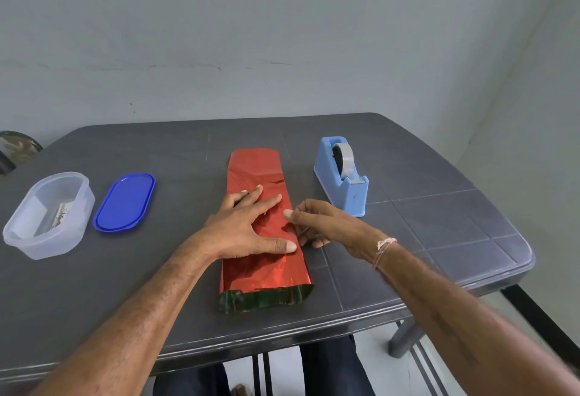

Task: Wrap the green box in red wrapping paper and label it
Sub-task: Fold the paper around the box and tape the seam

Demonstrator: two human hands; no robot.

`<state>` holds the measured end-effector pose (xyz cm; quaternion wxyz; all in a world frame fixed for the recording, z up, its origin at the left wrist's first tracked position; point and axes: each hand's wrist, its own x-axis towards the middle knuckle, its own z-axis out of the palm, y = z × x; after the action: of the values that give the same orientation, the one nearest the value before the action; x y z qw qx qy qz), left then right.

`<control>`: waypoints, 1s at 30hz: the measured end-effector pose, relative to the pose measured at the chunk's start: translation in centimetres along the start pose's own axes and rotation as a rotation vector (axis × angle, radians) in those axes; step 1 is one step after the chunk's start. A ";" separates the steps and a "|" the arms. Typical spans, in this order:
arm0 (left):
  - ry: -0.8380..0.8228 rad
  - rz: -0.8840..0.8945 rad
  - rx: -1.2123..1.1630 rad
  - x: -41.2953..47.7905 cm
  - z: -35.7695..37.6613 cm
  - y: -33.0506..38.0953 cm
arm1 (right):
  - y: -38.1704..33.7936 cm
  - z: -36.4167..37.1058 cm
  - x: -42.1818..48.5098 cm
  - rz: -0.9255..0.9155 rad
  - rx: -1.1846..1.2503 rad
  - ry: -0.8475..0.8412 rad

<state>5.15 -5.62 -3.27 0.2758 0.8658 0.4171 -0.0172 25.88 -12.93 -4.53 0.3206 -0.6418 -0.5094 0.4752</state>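
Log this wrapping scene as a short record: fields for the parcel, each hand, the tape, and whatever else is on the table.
Parcel: red wrapping paper folded into a long parcel on the grey table; green shows at its open near end.
Left hand: flat on top of the paper, fingers spread.
Right hand: fingers curled at the paper's right edge; grip unclear.
Tape: blue tape dispenser right of the parcel, untouched.
Other: clear container at left, blue lid beside it.
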 end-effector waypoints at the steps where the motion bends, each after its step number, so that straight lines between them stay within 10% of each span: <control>1: -0.001 0.000 0.001 0.0 0.0 0.0 | 0.0 0.0 -0.1 0.001 -0.013 0.002; 20: 0.192 -0.002 0.314 3.5 -2.8 0.9 | 0.4 0.7 -0.2 -0.044 0.200 0.149; 27: 0.200 0.006 0.302 3.9 -2.6 0.6 | -0.6 -5.4 -0.1 -0.169 -0.293 0.967; 30: 0.204 0.005 0.286 3.9 -2.6 0.5 | -0.2 -8.8 0.9 0.054 -0.286 0.878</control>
<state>7.53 -1.85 -1.82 0.1059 0.8946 0.4341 0.0121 34.11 -11.39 -1.56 0.4018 -0.8332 -0.3687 0.0916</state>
